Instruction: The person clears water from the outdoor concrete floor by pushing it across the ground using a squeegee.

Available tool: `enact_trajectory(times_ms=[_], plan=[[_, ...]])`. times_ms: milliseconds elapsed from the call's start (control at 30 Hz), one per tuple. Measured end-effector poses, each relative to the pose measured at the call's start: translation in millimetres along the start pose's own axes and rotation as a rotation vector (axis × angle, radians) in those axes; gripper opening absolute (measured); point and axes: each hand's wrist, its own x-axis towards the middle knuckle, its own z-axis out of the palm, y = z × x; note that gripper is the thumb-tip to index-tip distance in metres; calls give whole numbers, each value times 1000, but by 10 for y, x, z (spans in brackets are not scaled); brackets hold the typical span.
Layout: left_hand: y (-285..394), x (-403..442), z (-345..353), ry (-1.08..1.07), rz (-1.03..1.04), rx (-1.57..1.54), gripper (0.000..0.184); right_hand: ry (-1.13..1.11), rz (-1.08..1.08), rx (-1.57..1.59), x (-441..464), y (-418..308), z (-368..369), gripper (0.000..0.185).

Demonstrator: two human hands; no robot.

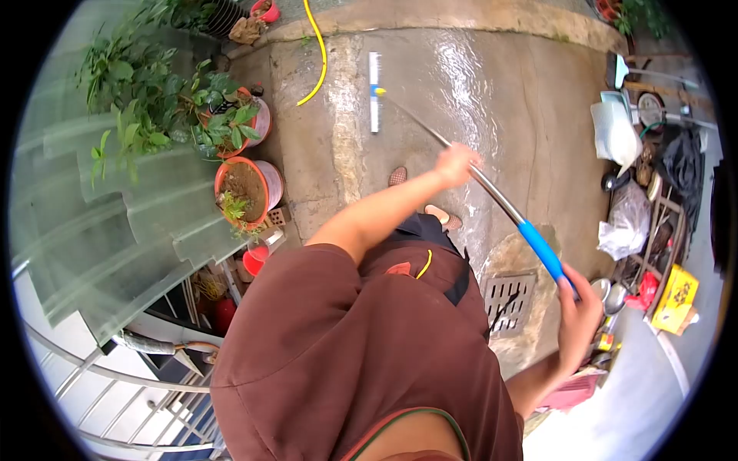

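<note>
A long-handled floor brush has its blue-and-white head (374, 92) flat on the wet concrete floor (523, 115). Its metal pole (498, 192) slants down to the right and ends in a blue grip (542, 250). My left hand (457, 165) is closed round the middle of the metal pole. Lower down at the right, my right hand (578, 307) holds the end of the blue grip, with the fingers partly behind it. A yellow hose (320, 58) lies on the floor left of the brush head.
Potted plants (250, 188) line the left side beside glass sheets (92, 207). A floor drain (509, 302) lies near my feet. On the right stand a dustpan (613, 127), bags (626, 219) and a yellow box (676, 300). A metal railing (115, 392) curves at lower left.
</note>
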Motion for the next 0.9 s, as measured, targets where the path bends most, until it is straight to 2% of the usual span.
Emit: enact_trajectory(times_ms=[67,167,233,267,400,467,633,667,767,800,900], plan=[[384,137,-29,-47,156,-157,25,28,101,-140,-241,-283,-228,25],[436,355,-130,-126,245,-135,20,107,51,-165,-450,-591,-139,24],[478,375,-449,-171,244,-64,15,63,-145,-244,-480,-868,-141,23],[451,349,-614,-134,224,-68,15,44,-238,-280,-473,-992,-135,23],[255,-65,-1416,-76,80,7,15,-38,-72,-67,-195,-1156,-187,24],[72,-296,-1750,-71,-25,58,16,-112,-108,-9,30,-1241,-115,23],[-355,-670,-2128,-62,-242,27,18,-352,-163,5,546,-1875,133,23],[-497,-648,-2141,-118,-263,12,23,-369,-237,-42,677,-1966,194,24],[-850,-567,-2249,-213,-209,-22,30,-481,-227,-31,966,-2337,354,27],[-839,-510,-2457,-318,-214,-55,36,-481,-247,-21,1089,-2361,390,27],[-1065,-182,-2640,-428,-119,-50,37,-430,-187,-19,1402,-2551,456,24]])
